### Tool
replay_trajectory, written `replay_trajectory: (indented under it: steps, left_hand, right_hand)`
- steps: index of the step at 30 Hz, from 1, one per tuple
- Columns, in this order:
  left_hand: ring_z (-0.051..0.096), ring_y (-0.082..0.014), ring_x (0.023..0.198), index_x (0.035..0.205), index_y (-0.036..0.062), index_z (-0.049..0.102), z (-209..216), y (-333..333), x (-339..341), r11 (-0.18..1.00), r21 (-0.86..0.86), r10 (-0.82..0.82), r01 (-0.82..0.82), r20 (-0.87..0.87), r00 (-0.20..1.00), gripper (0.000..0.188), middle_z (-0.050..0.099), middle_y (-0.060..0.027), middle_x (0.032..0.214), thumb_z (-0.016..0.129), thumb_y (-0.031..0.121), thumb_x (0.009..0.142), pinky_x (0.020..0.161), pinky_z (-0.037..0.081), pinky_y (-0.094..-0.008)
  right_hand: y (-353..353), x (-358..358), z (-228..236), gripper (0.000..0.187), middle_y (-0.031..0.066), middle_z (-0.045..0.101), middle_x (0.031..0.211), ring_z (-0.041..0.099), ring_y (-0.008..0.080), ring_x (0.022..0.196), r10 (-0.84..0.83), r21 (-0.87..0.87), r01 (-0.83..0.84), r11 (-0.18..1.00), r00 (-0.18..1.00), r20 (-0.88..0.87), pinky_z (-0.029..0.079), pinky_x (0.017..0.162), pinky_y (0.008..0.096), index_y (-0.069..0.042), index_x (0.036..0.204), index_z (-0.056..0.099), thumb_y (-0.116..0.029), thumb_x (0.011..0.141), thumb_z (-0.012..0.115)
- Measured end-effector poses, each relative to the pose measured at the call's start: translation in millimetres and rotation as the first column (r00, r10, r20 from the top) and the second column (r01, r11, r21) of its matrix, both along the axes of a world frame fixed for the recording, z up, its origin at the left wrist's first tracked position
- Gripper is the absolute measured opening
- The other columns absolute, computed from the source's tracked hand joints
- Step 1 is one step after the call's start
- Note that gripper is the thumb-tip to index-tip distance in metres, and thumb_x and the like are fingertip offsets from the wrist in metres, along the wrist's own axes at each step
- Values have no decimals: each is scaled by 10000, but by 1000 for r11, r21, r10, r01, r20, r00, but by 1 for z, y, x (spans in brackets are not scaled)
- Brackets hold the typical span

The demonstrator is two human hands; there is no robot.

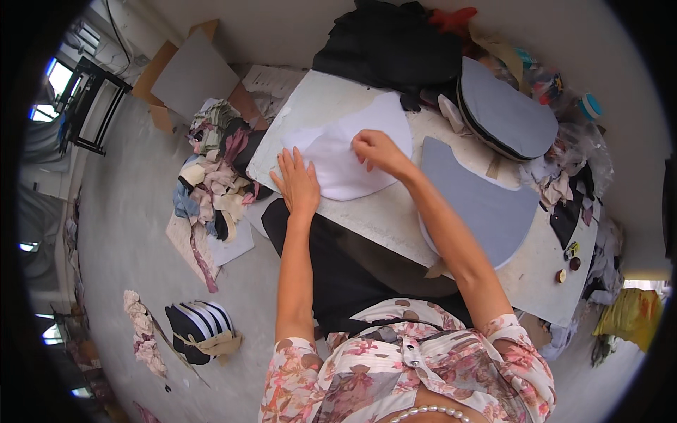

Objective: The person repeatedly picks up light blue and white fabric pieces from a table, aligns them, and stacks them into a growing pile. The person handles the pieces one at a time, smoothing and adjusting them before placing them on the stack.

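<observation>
1. Bench (553, 282): carries the white cloth (342, 169), left of the grey panel (483, 201).
2. White cloth: best smoothed outward, without stretching.
3. Left hand (296, 185), flat, fingers spread: good for anchoring.
4. Right hand (377, 150), curled: pinching, cannot tell; work lightly.

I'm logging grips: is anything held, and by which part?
The left hand holds nothing, spread at the left edge of the white fabric. The right hand curls over the fabric; whether it pinches any cannot be told.
</observation>
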State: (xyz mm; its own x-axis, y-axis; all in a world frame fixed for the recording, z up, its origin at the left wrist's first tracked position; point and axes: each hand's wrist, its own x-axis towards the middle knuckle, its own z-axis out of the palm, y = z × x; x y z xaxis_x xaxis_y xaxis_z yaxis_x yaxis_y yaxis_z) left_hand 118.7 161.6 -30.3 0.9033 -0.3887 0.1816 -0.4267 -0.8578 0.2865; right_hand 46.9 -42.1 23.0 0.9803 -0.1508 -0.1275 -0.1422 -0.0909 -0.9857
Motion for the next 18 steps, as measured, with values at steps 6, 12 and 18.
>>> replay_trajectory:
  steps: [6, 12, 18]
  left_hand:
    - [170, -322, 1426, 1428, 21, 339, -8, -3, 3, 995, 92, 24, -27, 34, 999, 516, 247, -183, 1517, 430, 255, 977, 1123, 108, -565]
    - [449, -311, 1276, 1391, -9, 382, 50, -31, -58, 736, -654, -392, 175, -201, 898, 558, 509, -204, 1309, 473, 349, 972, 1031, 355, -470]
    - [503, -260, 1238, 1393, -36, 369, 95, -61, -117, 186, -894, -971, -408, -230, 62, 827, 543, -174, 1294, 477, 620, 902, 991, 427, -397]
  right_hand:
    - [-107, -99, 90, 220, 33, 625, 855, 593, 109, 760, -352, 405, 211, 890, 882, 314, 504, 698, 272, -45, 973, 598, -241, 912, 518]
    - [-103, -188, 138, 141, 33, 623, 823, 589, 123, 720, -88, -258, 221, 941, 892, 444, 475, 663, 269, -54, 939, 591, -171, 879, 541]
    - [-26, -187, 105, 75, 106, 569, 693, 571, 329, 631, 273, -769, 127, 627, 888, 369, 455, 562, 404, -56, 802, 517, -98, 794, 578]
